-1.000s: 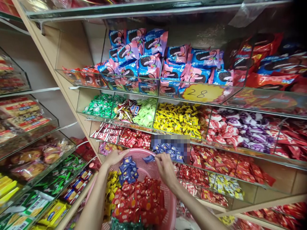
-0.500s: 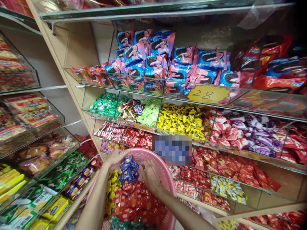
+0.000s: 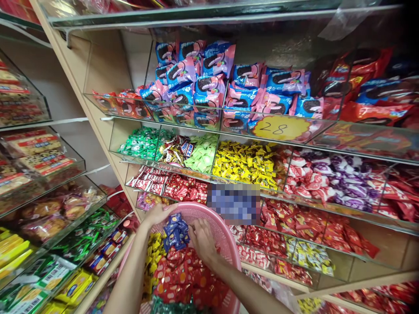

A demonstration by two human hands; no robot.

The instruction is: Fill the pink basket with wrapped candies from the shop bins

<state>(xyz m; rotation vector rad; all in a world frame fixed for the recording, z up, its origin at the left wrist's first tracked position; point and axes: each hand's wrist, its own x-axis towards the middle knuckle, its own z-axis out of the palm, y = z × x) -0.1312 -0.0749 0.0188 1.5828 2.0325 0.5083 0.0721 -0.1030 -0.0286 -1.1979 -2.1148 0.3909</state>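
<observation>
Below me is a pink plastic basket (image 3: 231, 235) filled with wrapped sweets. My left hand (image 3: 157, 216) grips its far-left rim, the fingers over the edge. My right hand (image 3: 202, 240) is inside the basket, beside a small heap of blue-wrapped sweets (image 3: 176, 231). Its fingers are loosely bent and a little apart, with nothing visible in them; the fingertips are partly hidden. Red-wrapped sweets (image 3: 183, 277) fill the middle of the basket. Yellow-wrapped sweets (image 3: 155, 253) lie along its left side, under my left forearm. Green-wrapped sweets (image 3: 173, 307) show at the near edge.
Clear-fronted shelf bins rise ahead, holding yellow sweets (image 3: 245, 163), green sweets (image 3: 139, 144) and blue-pink cookie packs (image 3: 209, 87). A yellow price tag (image 3: 282, 127) reads 28. A blurred blue patch (image 3: 234, 204) lies just beyond the basket. Another shelf unit (image 3: 42, 170) stands to the left.
My right hand has shifted slightly within the basket, and its fingers look less pinched. The shelves sit slightly further left in view. My left hand stays on the rim.
</observation>
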